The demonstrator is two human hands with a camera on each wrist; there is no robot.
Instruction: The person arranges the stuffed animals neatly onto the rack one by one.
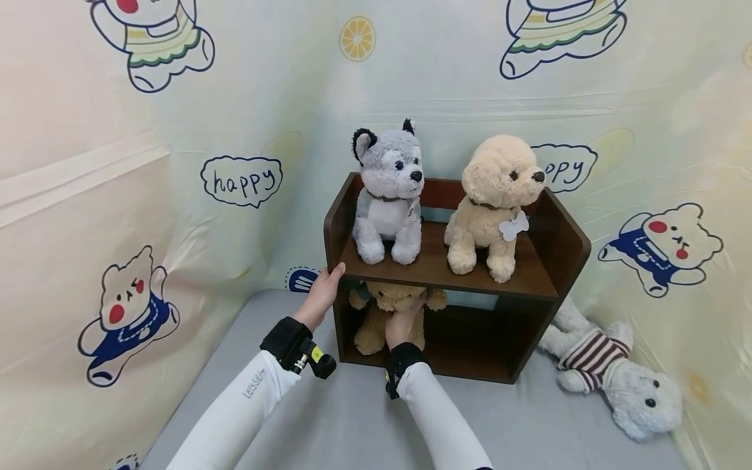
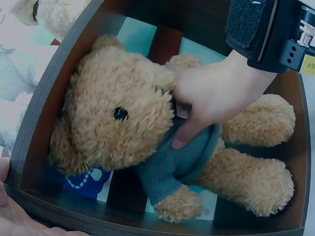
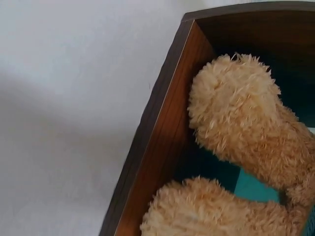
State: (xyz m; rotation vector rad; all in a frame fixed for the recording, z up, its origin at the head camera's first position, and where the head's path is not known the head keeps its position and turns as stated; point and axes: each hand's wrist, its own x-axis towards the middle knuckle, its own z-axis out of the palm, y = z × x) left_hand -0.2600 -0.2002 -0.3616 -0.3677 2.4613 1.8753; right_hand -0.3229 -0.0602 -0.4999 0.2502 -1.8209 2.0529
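In the lower compartment of a dark brown wooden shelf [image 1: 470, 282] sits a tan teddy bear [image 2: 118, 93] in a teal knitted sweater [image 2: 170, 162]. My right hand [image 2: 211, 93] grips it at the neck and chest, thumb on the sweater; the other fingers are partly hidden by fur. Its plush legs [image 3: 236, 103] fill part of the right wrist view, close to the lower board's front edge. My left hand [image 1: 320, 295] holds the shelf's left side panel, thumb at the front edge. The upper board hides the top of the bear's head in the head view.
On the upper board sit a grey husky plush [image 1: 388, 196] and a cream puppy plush [image 1: 493, 202] with a bone-shaped tag. A white plush in a striped shirt [image 1: 599, 359] lies right of the shelf on the grey surface [image 1: 329, 424]. Printed curtains [image 1: 235, 98] hang behind.
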